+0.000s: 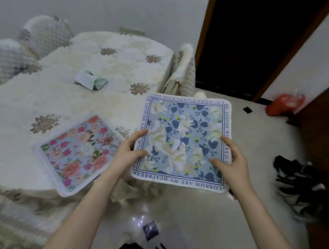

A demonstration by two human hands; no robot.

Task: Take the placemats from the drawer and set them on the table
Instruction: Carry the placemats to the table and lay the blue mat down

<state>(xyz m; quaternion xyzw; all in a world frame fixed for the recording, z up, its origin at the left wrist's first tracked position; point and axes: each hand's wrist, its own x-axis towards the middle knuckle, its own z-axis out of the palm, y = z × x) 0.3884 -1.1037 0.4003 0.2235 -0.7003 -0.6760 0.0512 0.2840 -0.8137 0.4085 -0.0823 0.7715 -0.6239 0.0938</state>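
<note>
I hold a square placemat (182, 133) with blue leaves, pale flowers and a lettered border, flat in the air just off the table's right edge. My left hand (128, 153) grips its left side and my right hand (228, 163) grips its right side, thumbs on top. A second placemat (79, 153) with pink and red roses lies on the table (69, 99) near its front right corner, slightly overhanging the edge. The table wears a cream quilted cloth with brown flower motifs. No drawer is in view.
A small tissue pack (91, 80) lies mid-table. Covered chairs stand at the far left (44, 34) and at the table's right side (182, 73). On the floor are a red bag (284, 104), dark shoes (300, 182) and a dark doorway (251, 43) behind.
</note>
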